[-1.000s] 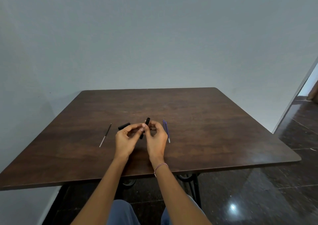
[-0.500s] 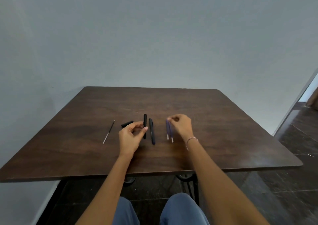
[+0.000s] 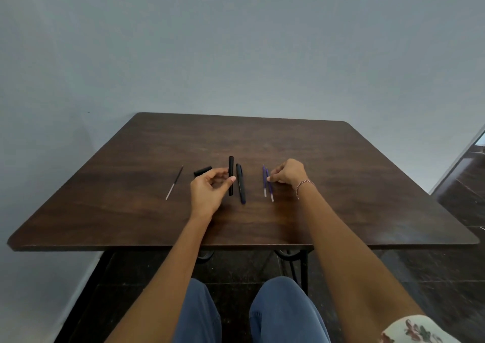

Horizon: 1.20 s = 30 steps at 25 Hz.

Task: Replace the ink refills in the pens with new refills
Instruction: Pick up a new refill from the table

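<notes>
My left hand [image 3: 208,191] pinches a black pen barrel [image 3: 231,170] between thumb and fingers, held upright just above the table. A second black pen [image 3: 240,183] lies flat right beside it. Two purple refills [image 3: 265,182] lie side by side to the right, and the fingertips of my right hand [image 3: 287,172] touch the nearer one; whether it is gripped is unclear. A short black pen cap [image 3: 202,170] lies left of my left hand. Further left lies a thin dark used refill [image 3: 174,182].
All of this sits on a dark brown wooden table [image 3: 341,185] against a grey wall. My knees in blue trousers show under the table's front edge. A dark glossy floor lies to the right.
One second ago both hands held the barrel together. My right hand has since let go and moved right to the purple refills. My left hand stays on the barrel.
</notes>
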Available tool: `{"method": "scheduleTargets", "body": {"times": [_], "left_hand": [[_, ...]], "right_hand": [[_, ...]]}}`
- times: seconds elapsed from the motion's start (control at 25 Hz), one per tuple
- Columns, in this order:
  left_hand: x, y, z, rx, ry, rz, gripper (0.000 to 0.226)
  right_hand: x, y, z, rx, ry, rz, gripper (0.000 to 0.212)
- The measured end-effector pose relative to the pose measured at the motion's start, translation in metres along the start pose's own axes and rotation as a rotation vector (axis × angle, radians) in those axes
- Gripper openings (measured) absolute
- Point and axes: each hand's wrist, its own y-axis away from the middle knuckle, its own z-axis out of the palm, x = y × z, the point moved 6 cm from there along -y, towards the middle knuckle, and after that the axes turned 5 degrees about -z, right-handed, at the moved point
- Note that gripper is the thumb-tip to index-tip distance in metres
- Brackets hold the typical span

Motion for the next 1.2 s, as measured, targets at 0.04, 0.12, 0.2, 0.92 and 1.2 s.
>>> {"method": "scheduleTargets", "body": {"times": [0.04, 0.12, 0.2, 0.92, 1.2], "left_hand": [[0.001, 0.000, 0.000, 0.000, 0.005, -0.005, 0.029], [0.001, 0.001, -0.001, 0.000, 0.010, -0.015, 0.030], [0.001, 0.001, -0.001, -0.004, 0.010, -0.020, 0.030], [0.004, -0.001, -0.001, 0.008, 0.028, 0.071, 0.028], [0.003, -0.001, 0.000, 0.003, 0.041, 0.097, 0.032]], "right_hand": [[0.000, 0.000, -0.001, -0.021, -0.004, 0.020, 0.025], [0.000, -0.001, -0.002, -0.070, -0.034, 0.064, 0.021], [0.000, -0.001, -0.006, -0.069, 0.004, 0.061, 0.015], [0.003, 0.014, -0.009, 0.233, 0.218, 0.033, 0.038], [0.036, 0.024, 0.001, 0.208, -0.791, 0.154, 0.011]]}}
